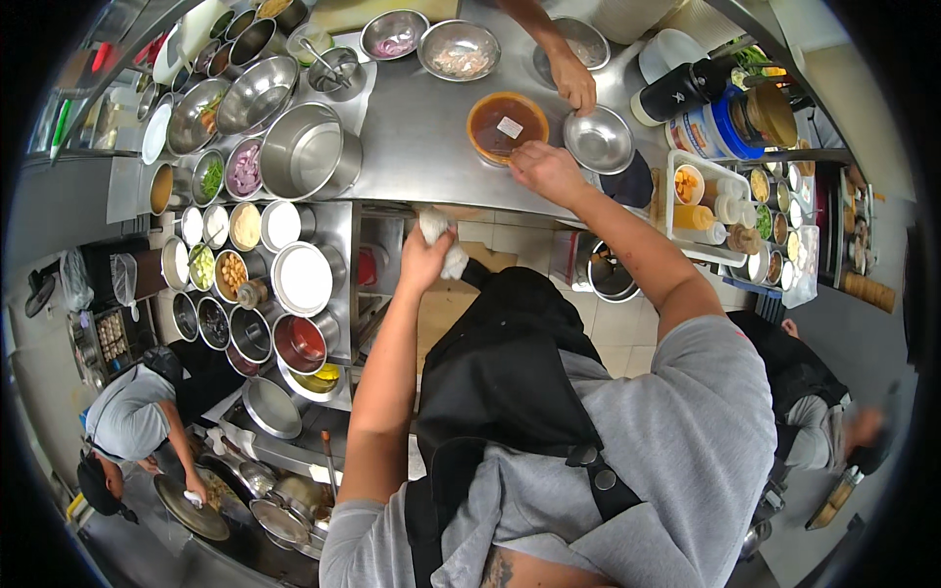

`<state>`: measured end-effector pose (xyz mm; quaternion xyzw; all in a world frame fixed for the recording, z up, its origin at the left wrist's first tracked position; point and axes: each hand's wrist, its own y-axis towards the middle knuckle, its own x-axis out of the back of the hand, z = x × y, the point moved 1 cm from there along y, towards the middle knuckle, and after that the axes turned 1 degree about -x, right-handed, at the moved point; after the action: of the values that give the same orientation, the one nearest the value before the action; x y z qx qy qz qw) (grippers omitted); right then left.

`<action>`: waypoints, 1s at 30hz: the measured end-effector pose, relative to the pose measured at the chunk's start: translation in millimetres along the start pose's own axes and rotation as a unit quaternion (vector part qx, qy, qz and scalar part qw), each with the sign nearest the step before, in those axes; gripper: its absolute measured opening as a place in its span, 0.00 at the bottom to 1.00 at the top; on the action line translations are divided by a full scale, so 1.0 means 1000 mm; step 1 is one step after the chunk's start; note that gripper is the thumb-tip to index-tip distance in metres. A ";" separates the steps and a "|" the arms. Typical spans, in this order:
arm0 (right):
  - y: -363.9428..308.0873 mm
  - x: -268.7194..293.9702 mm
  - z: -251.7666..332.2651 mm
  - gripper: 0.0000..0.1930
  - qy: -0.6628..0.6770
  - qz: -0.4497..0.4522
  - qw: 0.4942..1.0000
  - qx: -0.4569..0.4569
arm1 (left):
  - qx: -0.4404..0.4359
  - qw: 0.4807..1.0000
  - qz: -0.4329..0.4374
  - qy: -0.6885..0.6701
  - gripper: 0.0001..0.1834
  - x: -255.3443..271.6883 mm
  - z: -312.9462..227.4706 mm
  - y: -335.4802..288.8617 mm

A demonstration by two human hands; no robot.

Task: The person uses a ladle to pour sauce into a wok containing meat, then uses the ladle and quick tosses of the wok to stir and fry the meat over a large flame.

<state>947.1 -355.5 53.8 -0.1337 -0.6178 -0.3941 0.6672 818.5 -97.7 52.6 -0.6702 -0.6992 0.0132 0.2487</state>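
Note:
A bunched white cloth [449, 235] is in my left hand [423, 261], whose fingers are wrapped round it just off the near edge of the steel counter. My right hand [547, 172] is stretched forward over the counter. Its curled fingers meet the near right rim of a round orange-rimmed container [485, 106]. Red-brown contents fill that container, and a small white label [509, 127] shows on top. Beside it stands a steel bowl [599, 140], with another person's hand [573, 86] reaching to its far rim.
At the counter's far side stand bowls of chopped food [459, 51]. A large steel pot [304, 152] and several ingredient tubs crowd the left. A white bin of squeeze bottles [706, 211] sits right. One co-worker [137, 412] bends over a wok at lower left; another [814, 392] is at right.

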 end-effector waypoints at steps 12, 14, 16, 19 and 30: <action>0.002 0.000 0.009 0.06 0.015 -0.097 0.995 -0.014 | 0.012 0.992 -0.033 -0.124 0.27 -0.048 -0.012 0.093; -0.001 -0.004 0.005 0.07 0.022 -0.106 0.994 -0.013 | 0.016 0.982 -0.035 -0.186 0.23 -0.068 -0.028 0.092; 0.000 -0.003 0.007 0.07 0.024 -0.103 0.994 -0.014 | 0.020 0.968 -0.055 -0.244 0.20 -0.080 -0.029 0.095; -0.001 -0.002 0.008 0.08 0.025 -0.097 0.995 -0.015 | 0.021 0.965 -0.055 -0.256 0.19 -0.081 -0.032 0.092; 0.002 -0.001 0.011 0.07 0.022 -0.109 0.994 -0.012 | 0.098 0.970 -0.100 -0.200 0.20 -0.087 -0.048 0.101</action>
<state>940.0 -346.6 55.7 -0.0646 -0.6087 -0.4751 0.6322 928.4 -184.7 30.8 -0.5528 -0.7937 0.1899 0.1685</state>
